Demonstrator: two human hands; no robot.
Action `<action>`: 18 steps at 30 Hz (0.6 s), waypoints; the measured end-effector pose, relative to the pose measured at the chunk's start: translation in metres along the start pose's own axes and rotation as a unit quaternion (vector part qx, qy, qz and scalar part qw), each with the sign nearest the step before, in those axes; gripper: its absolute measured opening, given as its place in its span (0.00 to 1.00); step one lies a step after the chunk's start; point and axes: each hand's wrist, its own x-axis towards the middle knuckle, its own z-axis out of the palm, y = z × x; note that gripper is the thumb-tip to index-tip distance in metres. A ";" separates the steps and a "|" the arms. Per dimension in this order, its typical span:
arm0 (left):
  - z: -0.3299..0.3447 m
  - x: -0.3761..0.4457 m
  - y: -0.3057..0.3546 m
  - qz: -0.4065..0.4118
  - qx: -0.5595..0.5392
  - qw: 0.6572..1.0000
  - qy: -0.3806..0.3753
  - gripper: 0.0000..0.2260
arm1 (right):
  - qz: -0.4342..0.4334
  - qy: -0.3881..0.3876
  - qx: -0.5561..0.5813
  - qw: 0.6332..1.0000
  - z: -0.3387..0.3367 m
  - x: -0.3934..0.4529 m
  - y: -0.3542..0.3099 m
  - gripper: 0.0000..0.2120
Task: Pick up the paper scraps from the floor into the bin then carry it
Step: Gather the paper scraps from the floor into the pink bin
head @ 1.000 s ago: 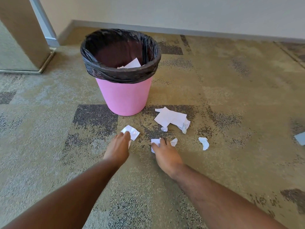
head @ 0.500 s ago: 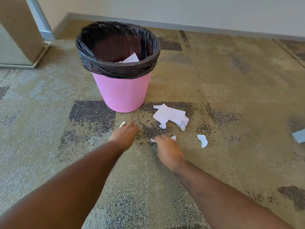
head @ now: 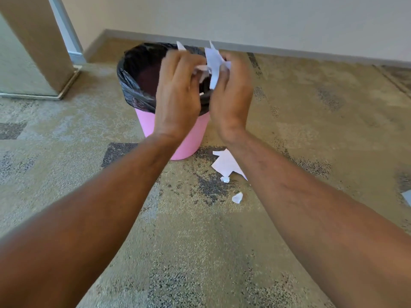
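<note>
Up over the bin's mouth: left hand [head: 178, 90] and right hand [head: 230, 94], side by side, backs to the camera. Right fingers pinching a white paper scrap [head: 213, 63]; another scrap tip [head: 180, 46] poking up above the left fingers, though whether gripped there, hard to tell. Below both, the pink bin [head: 188, 138] with black liner [head: 133, 85], standing on the carpet [head: 200, 241]. Just right of its base, a large torn sheet [head: 225, 163] on the floor, partly hidden by the right forearm; nearer, two small bits [head: 237, 197].
</note>
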 end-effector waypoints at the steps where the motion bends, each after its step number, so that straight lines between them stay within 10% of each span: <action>1: 0.000 0.010 0.000 -0.007 -0.003 1.000 0.013 0.07 | 0.009 -0.008 0.008 1.000 0.007 0.009 -0.005 0.11; 18: 0.014 0.049 -0.057 -0.146 0.171 0.947 -0.229 0.12 | -0.003 -0.301 -0.121 0.946 0.052 0.047 0.022 0.16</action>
